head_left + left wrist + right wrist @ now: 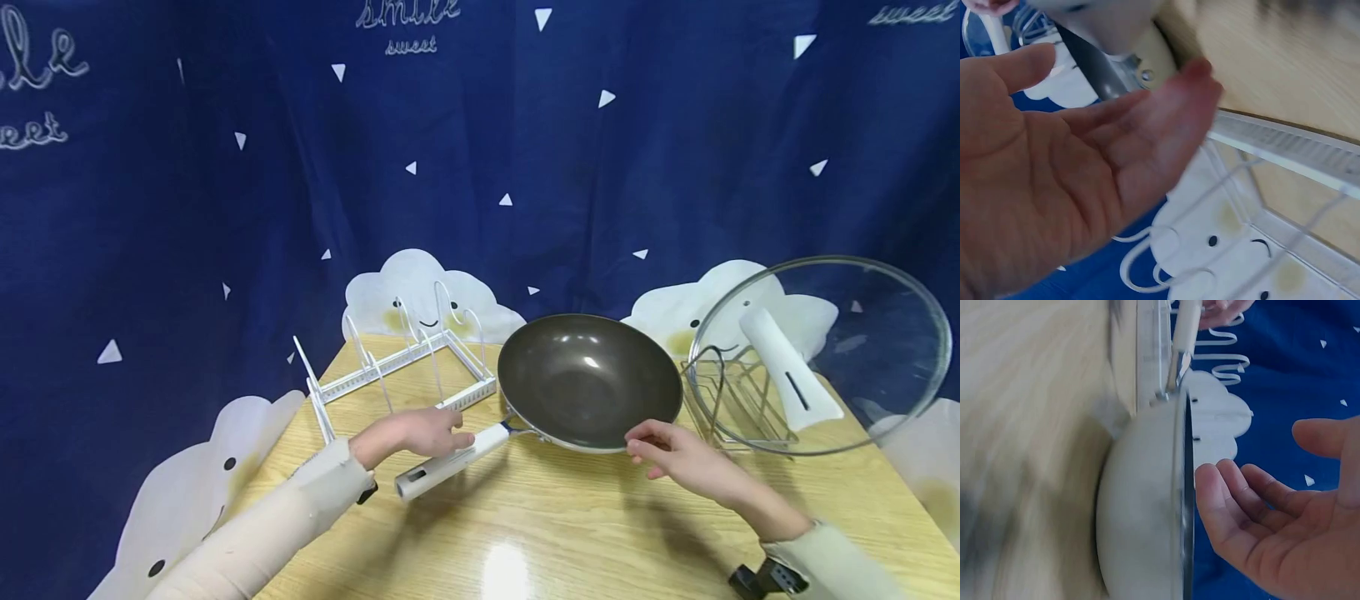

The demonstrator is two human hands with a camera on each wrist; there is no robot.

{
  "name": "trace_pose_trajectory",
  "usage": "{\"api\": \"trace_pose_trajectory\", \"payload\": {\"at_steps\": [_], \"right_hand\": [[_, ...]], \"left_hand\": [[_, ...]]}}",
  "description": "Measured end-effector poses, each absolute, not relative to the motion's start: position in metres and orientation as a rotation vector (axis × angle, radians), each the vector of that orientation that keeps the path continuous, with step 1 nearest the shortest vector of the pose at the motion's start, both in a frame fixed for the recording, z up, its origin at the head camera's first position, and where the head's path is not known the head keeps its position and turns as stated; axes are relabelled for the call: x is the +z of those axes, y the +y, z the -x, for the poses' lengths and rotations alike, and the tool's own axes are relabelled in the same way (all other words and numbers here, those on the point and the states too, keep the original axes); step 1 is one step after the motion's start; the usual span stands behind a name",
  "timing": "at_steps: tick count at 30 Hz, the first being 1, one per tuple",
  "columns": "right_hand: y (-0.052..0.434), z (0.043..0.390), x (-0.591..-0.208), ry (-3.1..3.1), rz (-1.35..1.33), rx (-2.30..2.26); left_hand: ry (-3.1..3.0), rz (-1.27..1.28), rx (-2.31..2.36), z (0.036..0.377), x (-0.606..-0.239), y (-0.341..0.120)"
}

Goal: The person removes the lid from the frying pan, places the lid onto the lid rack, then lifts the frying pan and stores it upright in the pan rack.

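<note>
A wok (588, 379) with a dark brown inside, a pale outside and a long white handle (453, 463) sits on the table, its handle pointing toward the front left. My left hand (420, 435) is over the handle. In the left wrist view its palm (1066, 162) faces the camera and the fingers are extended, not wrapped round the handle. At the wok's near right rim is my right hand (686, 458), fingers loosely bent. Its fingertips (1209, 481) come close to the rim in the right wrist view; whether they touch it, I cannot tell.
Behind my left hand stands a white rack (405, 360) with upright wire dividers. To the right, a glass lid (885, 350) with a white handle stands upright in a metal wire rack (738, 404). A blue curtain (480, 125) hangs behind the wooden table (600, 542).
</note>
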State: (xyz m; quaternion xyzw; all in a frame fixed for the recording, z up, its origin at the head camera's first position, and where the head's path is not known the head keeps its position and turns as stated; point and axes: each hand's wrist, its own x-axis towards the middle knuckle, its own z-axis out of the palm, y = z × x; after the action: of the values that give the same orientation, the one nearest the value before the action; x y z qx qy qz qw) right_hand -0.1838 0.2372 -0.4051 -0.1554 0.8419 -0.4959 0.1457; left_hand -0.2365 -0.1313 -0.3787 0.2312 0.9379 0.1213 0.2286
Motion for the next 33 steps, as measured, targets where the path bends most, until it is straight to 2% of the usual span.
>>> {"api": "trace_pose_trajectory", "payload": {"at_steps": [7,13,25,33], "right_hand": [[0.21,0.184,-0.419,2.304,0.486,-1.481],[0.191,0.186,-0.428,2.259,0.474,-1.54],[0.159,0.187,-0.444,2.156,0.447,-1.595],[0.143,0.186,-0.455,2.109,0.364,-1.649]], "left_hand": [[2.343,-0.645,0.705,0.234,-0.396,-0.15],[2.0,-0.44,1.083,0.227,-0.412,-0.157],[1.791,-0.414,1.288,0.202,-0.425,-0.135],[1.422,-0.338,1.39,0.197,-0.45,-0.132]]}}
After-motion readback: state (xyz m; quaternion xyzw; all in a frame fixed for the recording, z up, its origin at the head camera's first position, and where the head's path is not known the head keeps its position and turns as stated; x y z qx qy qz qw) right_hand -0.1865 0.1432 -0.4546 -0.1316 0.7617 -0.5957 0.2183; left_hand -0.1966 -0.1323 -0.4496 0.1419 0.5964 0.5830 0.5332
